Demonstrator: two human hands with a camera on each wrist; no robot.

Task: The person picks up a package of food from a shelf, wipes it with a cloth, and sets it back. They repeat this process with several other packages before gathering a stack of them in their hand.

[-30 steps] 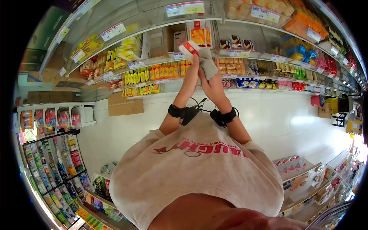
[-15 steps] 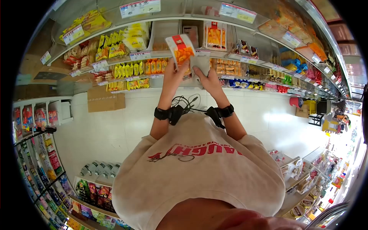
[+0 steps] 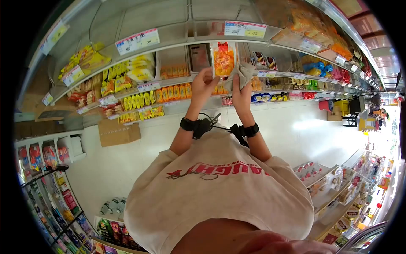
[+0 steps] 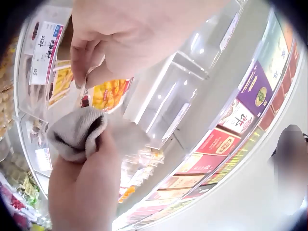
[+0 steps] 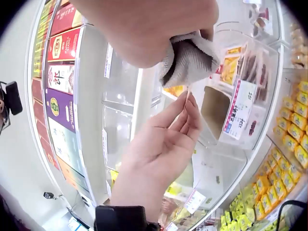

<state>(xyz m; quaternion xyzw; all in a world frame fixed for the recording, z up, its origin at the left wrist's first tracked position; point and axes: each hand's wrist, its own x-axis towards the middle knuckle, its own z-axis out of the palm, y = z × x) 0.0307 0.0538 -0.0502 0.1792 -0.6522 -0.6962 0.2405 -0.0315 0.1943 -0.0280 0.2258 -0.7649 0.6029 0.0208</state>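
A clear packet of orange snack pieces [image 3: 224, 62] with a red label is held upright in front of the shelf. My left hand [image 3: 204, 86] pinches its edge between thumb and fingertips, as the left wrist view shows from close by. In my right hand [image 3: 242, 94] is a bunched grey cloth [image 3: 244, 73], gripped at the packet's lower right corner. The cloth [image 5: 190, 60] is folded over in the right wrist view and hides part of the packet. My left hand [image 5: 161, 144] is just below it there.
Tiered shelves with clear bins and price tags [image 3: 245, 29] stand in front. A bin to the left holds small orange packs [image 3: 174, 70], with yellow packs [image 3: 141, 70] farther left. A cardboard box [image 3: 119, 132] lies on the floor below.
The hands were close together with the cloth over the packet, then parted. The packet has since moved right and straightened from its tilt, its orange contents now facing the head camera.
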